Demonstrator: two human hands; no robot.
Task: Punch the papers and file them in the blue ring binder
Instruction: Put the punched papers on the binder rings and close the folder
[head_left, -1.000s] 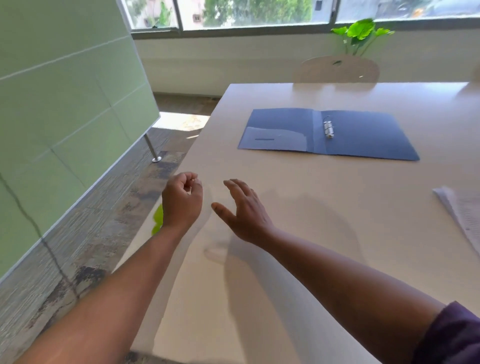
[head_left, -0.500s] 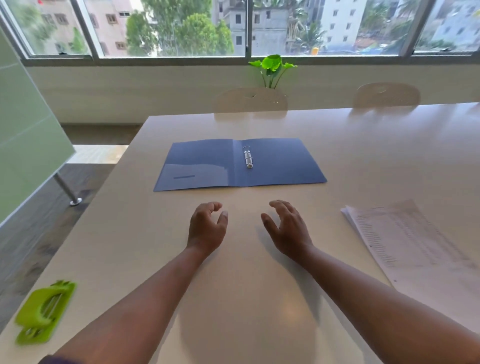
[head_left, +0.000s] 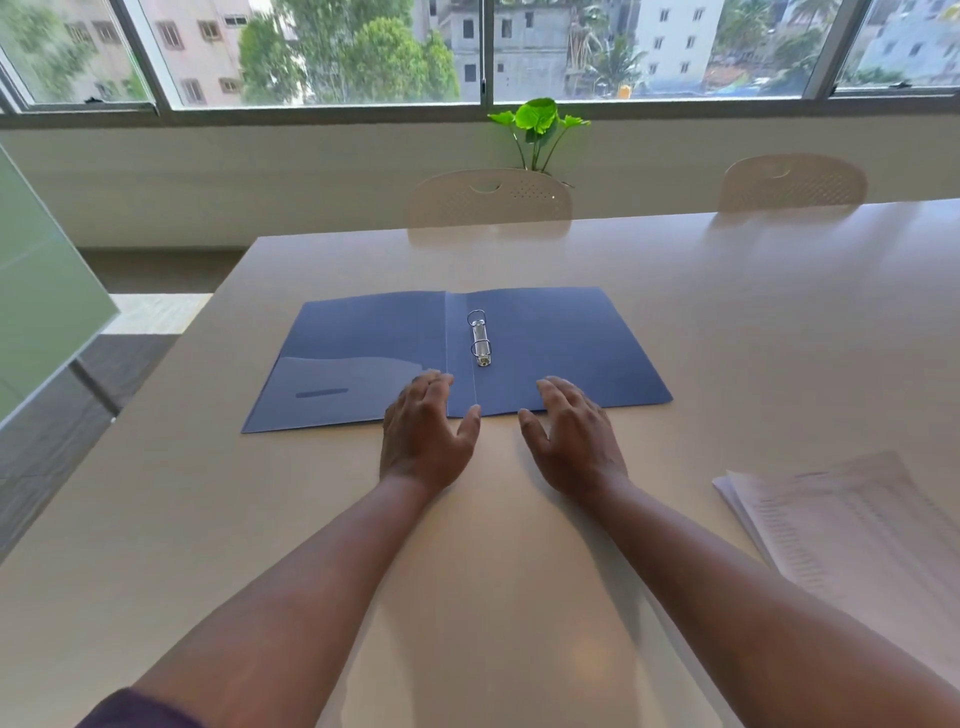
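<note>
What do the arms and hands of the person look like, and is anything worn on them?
Both forearms are bare. The left hand and the right hand wear no gloves, and no ring, watch or bracelet shows. A dark purple sleeve covers the upper left arm at the lower edge of the picture.

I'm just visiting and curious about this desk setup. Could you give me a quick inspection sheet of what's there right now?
Surface: pale table, glossy.
Job's things: blue ring binder lies open and flat, metal rings at the spine, no sheets in it; paper stack at the right edge; no punch in view.
Clutter: nothing seen.
Grips: left hand and right hand open, holding nothing, fingertips at the binder's near edge.
Cables: nothing seen.
Surroundings: two chairs, plant, windows.
</note>
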